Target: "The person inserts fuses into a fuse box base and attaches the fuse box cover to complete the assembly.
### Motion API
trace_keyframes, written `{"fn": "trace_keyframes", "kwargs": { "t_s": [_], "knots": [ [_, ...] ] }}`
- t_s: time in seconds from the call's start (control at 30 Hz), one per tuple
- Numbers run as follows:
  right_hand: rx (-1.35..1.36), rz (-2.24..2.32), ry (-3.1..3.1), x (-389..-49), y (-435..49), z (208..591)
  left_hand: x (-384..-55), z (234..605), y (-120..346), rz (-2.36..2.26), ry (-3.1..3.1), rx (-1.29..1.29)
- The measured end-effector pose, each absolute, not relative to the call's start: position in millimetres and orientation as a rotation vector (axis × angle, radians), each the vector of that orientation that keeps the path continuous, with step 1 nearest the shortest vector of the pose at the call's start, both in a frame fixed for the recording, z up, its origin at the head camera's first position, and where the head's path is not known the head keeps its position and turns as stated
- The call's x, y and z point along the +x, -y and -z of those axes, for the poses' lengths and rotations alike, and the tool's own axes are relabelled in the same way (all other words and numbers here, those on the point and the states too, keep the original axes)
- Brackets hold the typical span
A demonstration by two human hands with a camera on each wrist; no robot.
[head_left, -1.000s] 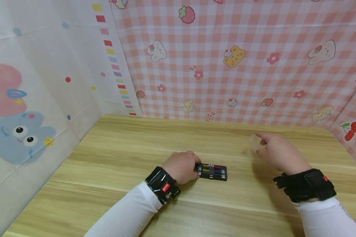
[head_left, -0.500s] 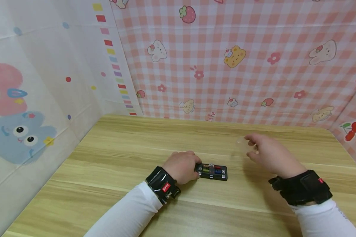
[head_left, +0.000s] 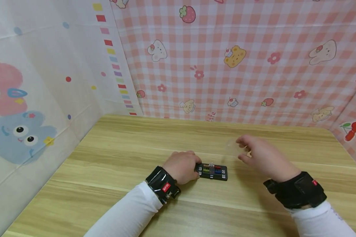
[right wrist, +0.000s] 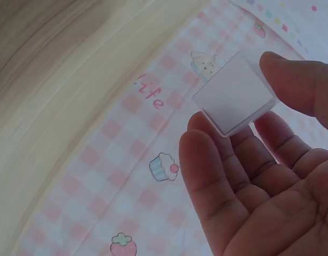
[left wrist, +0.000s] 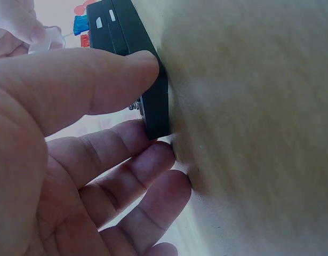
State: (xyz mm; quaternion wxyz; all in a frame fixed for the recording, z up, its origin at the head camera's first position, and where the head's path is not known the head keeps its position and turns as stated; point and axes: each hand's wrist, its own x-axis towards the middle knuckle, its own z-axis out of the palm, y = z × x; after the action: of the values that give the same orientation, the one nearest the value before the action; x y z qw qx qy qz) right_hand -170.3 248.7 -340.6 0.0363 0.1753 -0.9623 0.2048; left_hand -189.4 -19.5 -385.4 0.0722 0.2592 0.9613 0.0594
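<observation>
A black fuse block (head_left: pixel 214 176) with several coloured blade fuses lies on the wooden table. My left hand (head_left: pixel 180 167) pinches its left end; in the left wrist view the thumb (left wrist: pixel 121 80) presses one side of the block (left wrist: pixel 159 114) and fingertips meet the other. My right hand (head_left: pixel 262 157) holds a clear plastic cover (head_left: pixel 232 147) in the air, behind and to the right of the block. In the right wrist view the box-shaped cover (right wrist: pixel 236 96) sits tilted between thumb and fingers. The left end of the block is hidden by my left hand in the head view.
The wooden table (head_left: pixel 121 138) runs back to a pink checked cloth (head_left: pixel 172 69). A white printed cloth (head_left: pixel 62 49) hangs along the left side, and another cloth edge (head_left: pixel 354 108) stands at the right.
My right hand has moved left with the clear cover, nearer to the fuse block. My left hand and the block have stayed in place.
</observation>
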Motion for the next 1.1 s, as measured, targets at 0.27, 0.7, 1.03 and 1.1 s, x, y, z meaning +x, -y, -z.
{"fn": "trace_keyframes", "kwargs": {
  "t_s": [0.27, 0.7, 1.03, 1.1],
  "knots": [
    [0.614, -0.595, 2.918, -167.0, -236.9, 342.3, -189.5, 385.3, 19.8, -0.174, -2.892, 0.792],
    [0.703, -0.559, 2.919, -162.2, -218.8, 351.1, -190.9, 386.5, 19.9, -0.172, -2.889, 0.798],
    [0.788, -0.572, 2.916, -159.9, -209.4, 356.8, -191.3, 385.3, 19.9, -0.166, -2.882, 0.806],
    [0.803, -0.563, 2.908, -159.5, -208.1, 357.8, -191.0, 385.0, 20.0, -0.164, -2.881, 0.809]
  ]
}}
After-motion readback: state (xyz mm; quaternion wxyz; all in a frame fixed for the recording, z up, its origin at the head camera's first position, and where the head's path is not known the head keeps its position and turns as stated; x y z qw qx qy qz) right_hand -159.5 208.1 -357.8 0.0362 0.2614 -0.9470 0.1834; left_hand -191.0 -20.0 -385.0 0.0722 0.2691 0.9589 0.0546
